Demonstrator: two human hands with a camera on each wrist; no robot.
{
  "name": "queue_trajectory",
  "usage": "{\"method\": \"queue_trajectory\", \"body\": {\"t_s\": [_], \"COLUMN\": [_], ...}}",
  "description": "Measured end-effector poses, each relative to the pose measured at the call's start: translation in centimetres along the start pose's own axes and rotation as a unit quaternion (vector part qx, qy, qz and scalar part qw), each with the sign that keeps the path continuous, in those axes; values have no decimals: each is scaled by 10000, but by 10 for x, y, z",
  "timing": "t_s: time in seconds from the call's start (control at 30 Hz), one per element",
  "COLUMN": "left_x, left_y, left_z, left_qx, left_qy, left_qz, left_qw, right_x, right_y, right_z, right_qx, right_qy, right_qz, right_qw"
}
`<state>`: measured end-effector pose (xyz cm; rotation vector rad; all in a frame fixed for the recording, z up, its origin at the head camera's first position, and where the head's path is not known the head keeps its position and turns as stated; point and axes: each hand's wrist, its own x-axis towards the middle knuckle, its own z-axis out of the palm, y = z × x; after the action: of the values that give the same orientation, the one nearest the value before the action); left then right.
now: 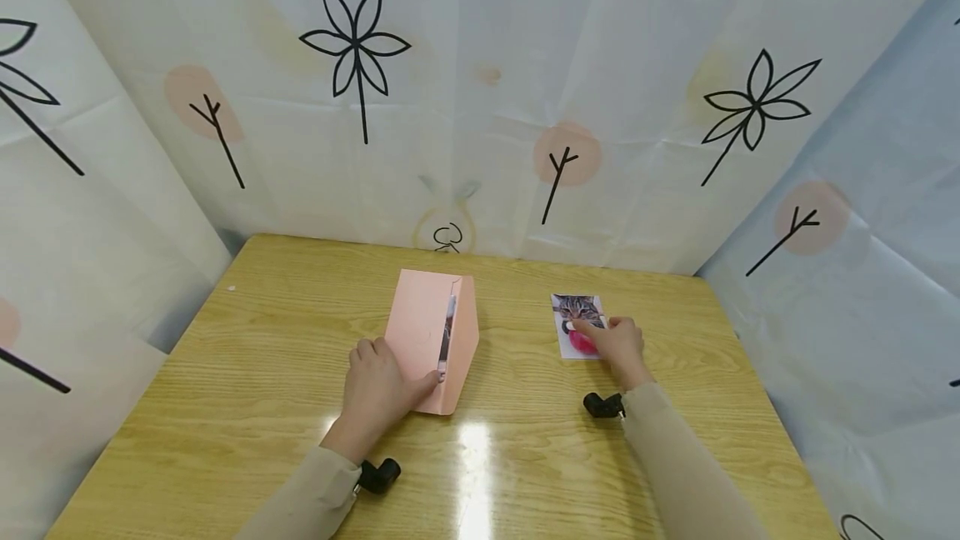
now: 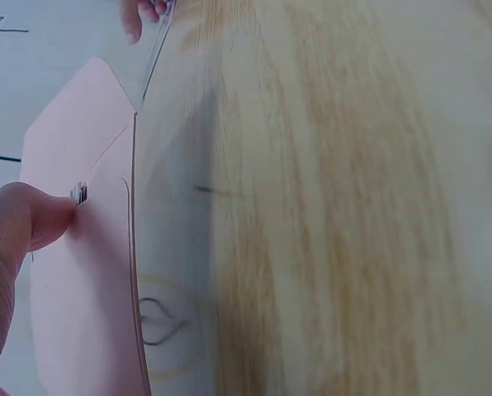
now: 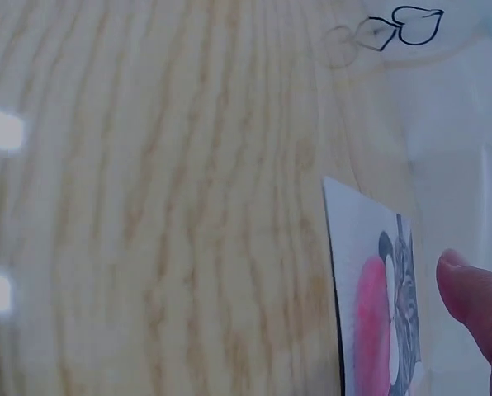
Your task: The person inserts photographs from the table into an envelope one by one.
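Note:
My left hand [image 1: 378,390] grips a pink envelope [image 1: 422,315] by its lower part, thumb across the front near the slit. The envelope's flap stands out to the right, and part of a printed picture [image 1: 447,332] shows inside the opening. In the left wrist view the thumb presses on the envelope [image 2: 89,272]; the fingers behind it are hidden. To the right, a card with a cat and a pink shape [image 1: 581,312] lies on the table. My right hand [image 1: 618,348] reaches over its right side, and in the right wrist view the thumb stands apart from the card [image 3: 374,305].
The wooden table [image 1: 517,407] stands against a patterned white cloth [image 1: 465,107] that rises behind it and on both sides. A tiny white scrap [image 1: 231,288] lies near the back left corner. Light glares off the table front.

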<state>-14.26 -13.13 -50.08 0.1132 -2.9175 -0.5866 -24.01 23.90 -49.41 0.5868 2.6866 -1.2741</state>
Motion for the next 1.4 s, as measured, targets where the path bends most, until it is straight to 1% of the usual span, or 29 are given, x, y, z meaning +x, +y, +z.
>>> {"method": "queue_trajectory", "body": {"t_s": [0.1,0.27,0.47,0.63,0.73,1.0,1.23,1.4], "left_x": [0,0,0,1,1,-2,-3,-3], "left_y": [1,1,2,3,4,6,2,3], "left_z": [0,0,0,0,0,0,2,1], "left_qx": [-37,-3,-60,-77,-91,-32,-83,-141], "left_qy": [-48,-6,61,74,84,11,33,-32], "left_qz": [-37,-29,40,48,80,125,109,83], "left_qw": [10000,10000,10000,9999,9999,9999,9999,9999], "right_x": [2,7,12,14,14,13,12,14], "right_y": [1,-1,-4,-5,-4,1,3,2], "right_z": [1,6,7,6,5,0,3,1], "right_qx": [-11,-143,-212,-456,-506,-302,-327,-374], "right_qy": [-114,-99,72,284,344,150,80,95], "right_qz": [137,135,130,60,84,334,367,379], "right_qw": [9998,9998,9997,9985,9981,9989,9988,9985]}}
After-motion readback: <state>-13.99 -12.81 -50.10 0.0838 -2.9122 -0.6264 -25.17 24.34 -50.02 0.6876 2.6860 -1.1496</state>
